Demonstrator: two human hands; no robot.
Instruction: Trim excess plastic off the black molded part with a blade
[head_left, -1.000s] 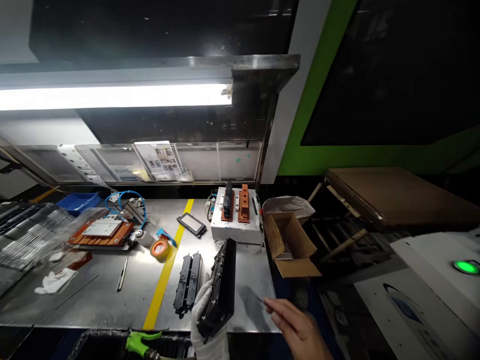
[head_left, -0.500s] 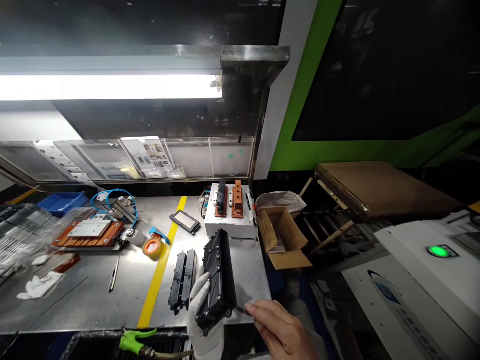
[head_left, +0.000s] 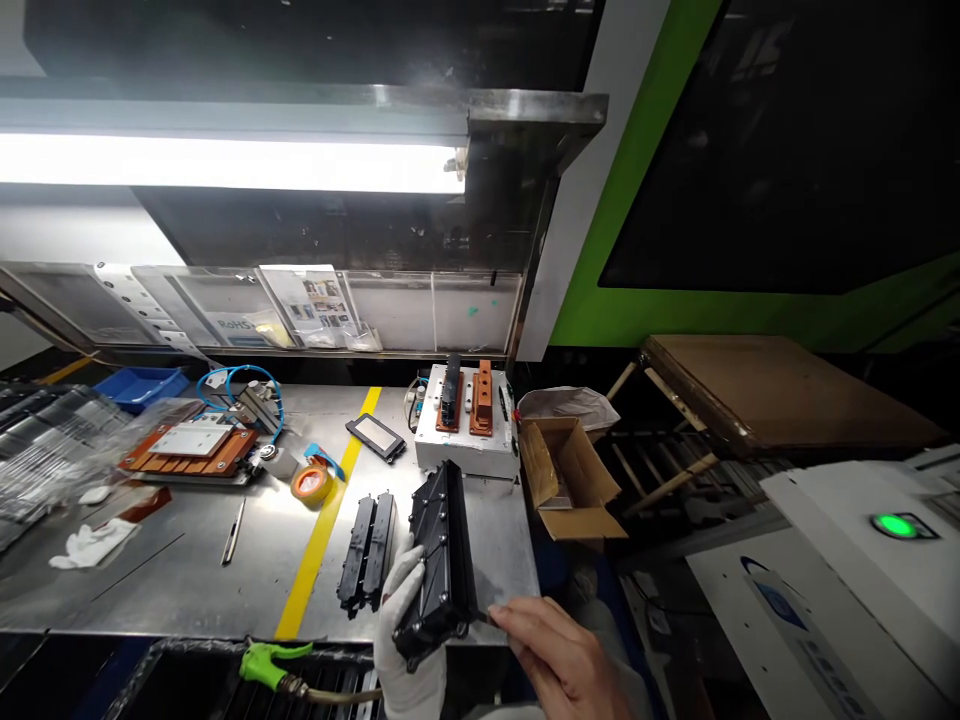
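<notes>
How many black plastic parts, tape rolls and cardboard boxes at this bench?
Black plastic parts: 4, namely one in the gloved left hand, two side by side on the table, one framed panel further back
Tape rolls: 1, orange
Cardboard boxes: 1, open
Total: 6

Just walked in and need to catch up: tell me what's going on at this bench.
A person stands at a steel workbench. The gloved left hand holds a long black plastic part up on edge over the bench's near edge. The bare right hand pinches a thin tool whose tip meets the part's lower end. Two similar black parts lie flat beside it, just right of a yellow line. An open cardboard box sits to the right.
</notes>
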